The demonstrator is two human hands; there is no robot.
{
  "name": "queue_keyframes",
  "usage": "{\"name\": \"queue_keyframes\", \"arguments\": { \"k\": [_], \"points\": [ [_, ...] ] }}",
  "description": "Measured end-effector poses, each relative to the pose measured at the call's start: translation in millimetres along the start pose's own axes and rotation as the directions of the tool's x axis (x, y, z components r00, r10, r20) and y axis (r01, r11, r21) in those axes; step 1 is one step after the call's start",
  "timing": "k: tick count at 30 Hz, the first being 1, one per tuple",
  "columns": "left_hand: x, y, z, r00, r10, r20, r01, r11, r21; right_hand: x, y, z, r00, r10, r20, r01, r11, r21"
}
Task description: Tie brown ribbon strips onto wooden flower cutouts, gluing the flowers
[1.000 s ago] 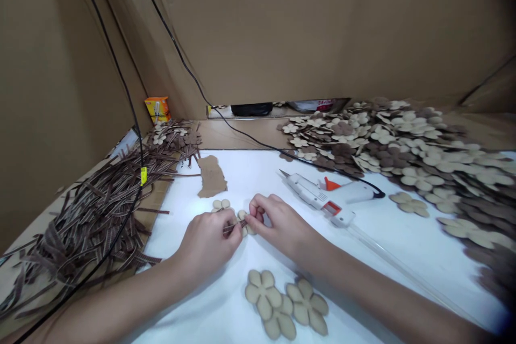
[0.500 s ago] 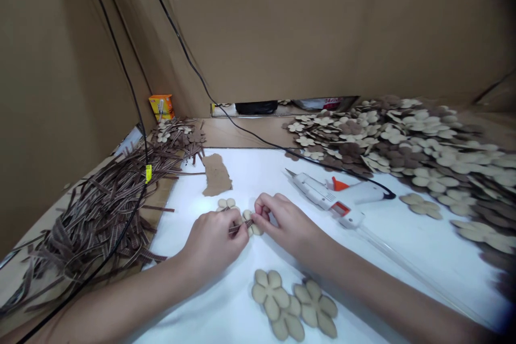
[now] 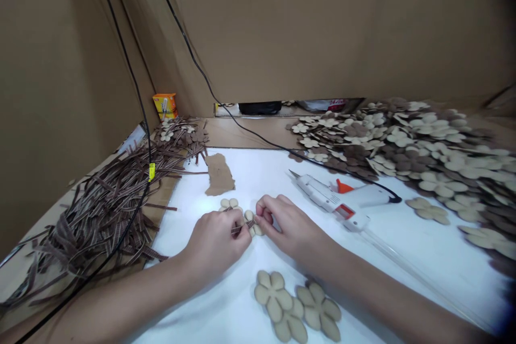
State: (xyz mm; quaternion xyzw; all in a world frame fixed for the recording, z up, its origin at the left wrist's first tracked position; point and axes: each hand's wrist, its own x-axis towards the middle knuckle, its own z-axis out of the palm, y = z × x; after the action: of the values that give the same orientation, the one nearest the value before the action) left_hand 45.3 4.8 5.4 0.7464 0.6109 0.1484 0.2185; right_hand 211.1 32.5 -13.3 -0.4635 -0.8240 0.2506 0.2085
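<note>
Between my hands a brown ribbon strip (image 3: 250,223) with stitched edges lies across a small beige petal flower (image 3: 256,230). My left hand (image 3: 220,236) is closed, pinching the ribbon between thumb and forefinger. At the flower's right side my right hand (image 3: 284,223) pinches too, its thumb and forefinger at the ribbon's other end. Another small beige flower (image 3: 228,203) shows just beyond my left knuckles, partly hidden by them. Closer to me, several larger beige flowers (image 3: 278,295) lie overlapping on the white surface.
A white glue gun (image 3: 334,199) with an orange trigger lies to the right, a clear glue stick (image 3: 403,258) trailing from it. Brown ribbons (image 3: 100,204) are heaped at left, felt flowers (image 3: 403,140) at right. A torn cardboard piece (image 3: 220,174) and a black cable (image 3: 193,59) are beyond.
The whole view has shifted slightly, so everything sits a little further right. Both hands keep their pinch on the ribbon, with hardly any movement over the flower.
</note>
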Motion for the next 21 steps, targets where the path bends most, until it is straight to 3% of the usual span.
{"name": "queue_keyframes", "arguments": {
  "k": [7, 11, 21],
  "points": [
    [0.2, 1.2, -0.9, 1.0, -0.001, 0.005, 0.001, 1.0, 0.004, -1.3, -5.4, -7.3, 0.997, 0.067, 0.026, -0.068, 0.997, 0.028],
    [0.3, 1.7, -1.0, 1.0, -0.002, 0.008, 0.002, 1.0, 0.011, -0.2, -11.6, -14.1, 0.995, 0.102, -0.021, -0.102, 0.994, 0.026],
    [-0.7, -0.8, 1.4, 1.0, 0.002, -0.003, -0.001, 1.0, 0.026, 7.5, -1.8, 1.5, 0.997, 0.08, -0.011, -0.078, 0.99, 0.121]
  ]
}}
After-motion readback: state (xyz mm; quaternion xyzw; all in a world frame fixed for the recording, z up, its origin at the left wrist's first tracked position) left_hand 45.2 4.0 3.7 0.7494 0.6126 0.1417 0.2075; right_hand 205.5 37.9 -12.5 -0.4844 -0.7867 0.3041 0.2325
